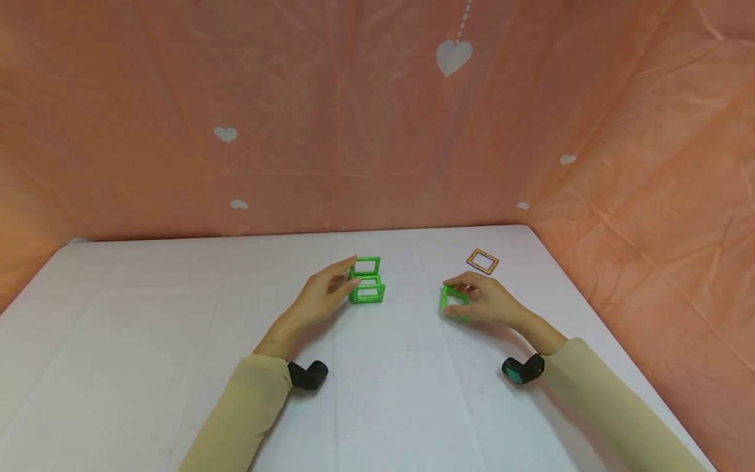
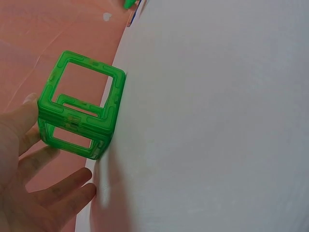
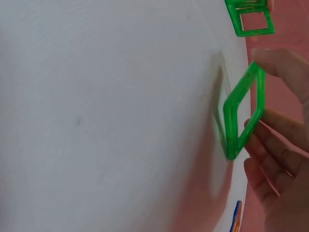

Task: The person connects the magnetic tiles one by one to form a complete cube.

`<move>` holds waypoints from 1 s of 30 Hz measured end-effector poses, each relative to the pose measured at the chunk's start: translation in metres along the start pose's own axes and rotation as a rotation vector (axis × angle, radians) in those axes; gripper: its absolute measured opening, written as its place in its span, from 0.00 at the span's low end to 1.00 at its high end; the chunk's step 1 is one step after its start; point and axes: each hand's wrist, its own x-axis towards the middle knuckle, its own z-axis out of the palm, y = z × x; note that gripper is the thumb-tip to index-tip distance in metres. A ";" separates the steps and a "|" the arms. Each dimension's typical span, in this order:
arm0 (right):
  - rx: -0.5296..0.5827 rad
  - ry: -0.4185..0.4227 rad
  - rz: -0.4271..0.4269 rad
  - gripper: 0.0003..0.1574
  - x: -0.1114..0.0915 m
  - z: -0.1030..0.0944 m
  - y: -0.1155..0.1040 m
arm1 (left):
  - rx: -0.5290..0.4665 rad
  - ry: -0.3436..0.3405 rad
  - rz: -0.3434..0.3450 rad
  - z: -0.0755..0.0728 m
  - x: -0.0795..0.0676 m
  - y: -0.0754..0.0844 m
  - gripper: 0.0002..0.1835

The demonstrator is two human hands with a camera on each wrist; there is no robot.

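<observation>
My left hand (image 1: pixel 321 292) holds a green open-framed structure of magnetic tiles (image 2: pixel 72 120) by its left side, thumb and index finger at its edges. The other left fingers are spread apart from it in the left wrist view. The structure looks boxy, with one frame rising at its back. To the right, my right hand (image 1: pixel 495 303) pinches a single green square magnetic tile (image 3: pixel 231 125) between thumb and fingers. That tile stands tilted on edge close over the table, its shadow beside it. A gap separates it from the green structure.
An orange square tile (image 1: pixel 478 268) with a dark blue edge lies flat beyond my right hand. The white-covered table (image 1: pixel 389 393) meets a pink-orange curtain (image 1: pixel 377 131) with white hearts at the back and right. Each wrist wears a small black camera (image 1: pixel 309 375).
</observation>
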 end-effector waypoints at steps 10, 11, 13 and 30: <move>0.176 0.022 0.020 0.29 0.016 0.007 -0.013 | -0.011 -0.013 -0.028 -0.001 -0.001 0.000 0.29; 0.194 0.027 0.025 0.29 0.018 0.008 -0.014 | -0.015 -0.015 -0.034 -0.001 -0.001 0.001 0.29; 0.224 0.038 0.027 0.29 0.021 0.011 -0.015 | -0.020 -0.018 -0.045 -0.001 -0.002 0.001 0.29; 0.418 0.056 0.049 0.34 0.049 0.028 -0.030 | -0.024 -0.020 -0.039 0.000 -0.001 -0.001 0.29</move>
